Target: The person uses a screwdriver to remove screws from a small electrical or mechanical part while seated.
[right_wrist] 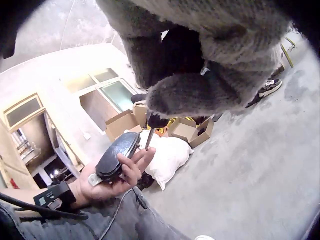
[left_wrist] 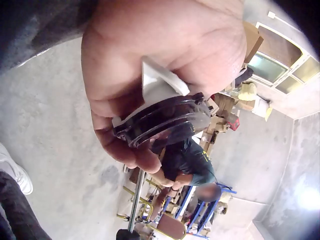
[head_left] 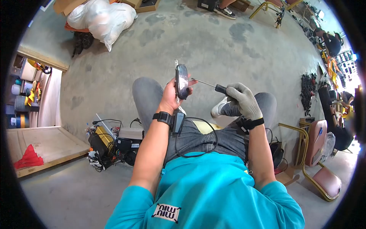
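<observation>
In the head view my bare left hand (head_left: 169, 96) grips a glossy black oval part (head_left: 182, 81) and holds it up between the knees. The left wrist view shows its dark rim and clear cover, with a white tab (left_wrist: 159, 82) lying against the palm. My right hand (head_left: 244, 102), in a grey knit glove, holds a screwdriver (head_left: 220, 89) by its black handle. The metal shaft points left, its tip close to the left fingertips beside the oval part. Glove fingers hide much of the handle in the right wrist view.
White plastic bags (head_left: 101, 23) lie ahead on the concrete floor near cardboard boxes (head_left: 148, 5). Cables and electronic parts (head_left: 110, 141) sit beside the left leg. A chair (head_left: 319, 143) stands on the right. Another person (left_wrist: 187, 162) is in the background.
</observation>
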{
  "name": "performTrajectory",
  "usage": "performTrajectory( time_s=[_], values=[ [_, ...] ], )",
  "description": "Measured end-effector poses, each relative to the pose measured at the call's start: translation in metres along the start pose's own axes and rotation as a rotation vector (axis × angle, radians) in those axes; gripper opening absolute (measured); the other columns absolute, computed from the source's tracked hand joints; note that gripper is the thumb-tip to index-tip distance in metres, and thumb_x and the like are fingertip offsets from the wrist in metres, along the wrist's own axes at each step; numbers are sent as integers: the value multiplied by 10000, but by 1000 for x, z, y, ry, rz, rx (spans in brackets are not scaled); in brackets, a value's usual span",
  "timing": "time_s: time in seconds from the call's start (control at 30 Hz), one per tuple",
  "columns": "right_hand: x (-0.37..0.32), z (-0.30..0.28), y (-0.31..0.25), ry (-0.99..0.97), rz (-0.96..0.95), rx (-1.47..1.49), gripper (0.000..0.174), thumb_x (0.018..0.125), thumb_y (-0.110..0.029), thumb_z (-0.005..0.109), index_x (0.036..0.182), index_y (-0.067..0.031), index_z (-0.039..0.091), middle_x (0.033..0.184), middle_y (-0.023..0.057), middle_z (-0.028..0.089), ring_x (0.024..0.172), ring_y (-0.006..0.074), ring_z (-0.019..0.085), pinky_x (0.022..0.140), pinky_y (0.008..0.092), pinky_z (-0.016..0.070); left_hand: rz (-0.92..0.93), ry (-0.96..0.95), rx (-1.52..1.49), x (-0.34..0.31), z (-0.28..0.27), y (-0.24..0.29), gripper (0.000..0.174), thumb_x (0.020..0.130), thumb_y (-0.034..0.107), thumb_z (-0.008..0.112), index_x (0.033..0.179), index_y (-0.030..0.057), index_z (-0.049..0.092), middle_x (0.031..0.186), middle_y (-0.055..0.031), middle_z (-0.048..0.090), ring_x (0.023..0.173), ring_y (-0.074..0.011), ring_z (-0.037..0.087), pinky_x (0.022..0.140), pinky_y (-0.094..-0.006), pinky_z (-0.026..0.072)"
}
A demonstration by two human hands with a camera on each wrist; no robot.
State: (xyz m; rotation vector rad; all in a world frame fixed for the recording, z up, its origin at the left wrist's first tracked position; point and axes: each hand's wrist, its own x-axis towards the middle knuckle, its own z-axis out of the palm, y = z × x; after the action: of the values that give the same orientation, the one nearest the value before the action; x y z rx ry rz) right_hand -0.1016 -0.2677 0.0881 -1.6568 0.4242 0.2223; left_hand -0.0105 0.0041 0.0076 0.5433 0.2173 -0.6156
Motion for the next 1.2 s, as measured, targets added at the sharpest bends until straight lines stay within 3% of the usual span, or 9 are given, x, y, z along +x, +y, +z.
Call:
performTrajectory(
  time_s=[0.23, 0.77, 1.2],
  values=[
    [5, -1, 3, -10, 3, -29, 437, 899, -319, 691, 1126, 54, 667, 847, 65, 656, 722, 120, 616, 679, 270, 511, 45, 50, 76, 0, 5, 0, 449, 1059, 293, 406, 1276, -65, 568, 1165, -268, 673, 761, -293, 708, 698, -369, 629],
    [-2, -1, -4, -9, 0, -39, 395, 900, -277, 693, 1119, 51, 670, 845, 63, 659, 722, 110, 622, 678, 266, 513, 12, 28, 140, 2, 0, 1, 459, 1063, 311, 428, 1256, -67, 601, 1206, -235, 672, 698, -266, 714, 657, -354, 627],
    [-7, 1, -7, 35, -41, -77, 385, 888, -226, 707, 1169, 32, 651, 864, 61, 653, 772, 117, 623, 726, 278, 518, 15, 27, 384, 5, -7, -3, 476, 1072, 398, 416, 1259, 27, 648, 1206, -144, 702, 718, -202, 709, 695, -322, 587]
  ],
)
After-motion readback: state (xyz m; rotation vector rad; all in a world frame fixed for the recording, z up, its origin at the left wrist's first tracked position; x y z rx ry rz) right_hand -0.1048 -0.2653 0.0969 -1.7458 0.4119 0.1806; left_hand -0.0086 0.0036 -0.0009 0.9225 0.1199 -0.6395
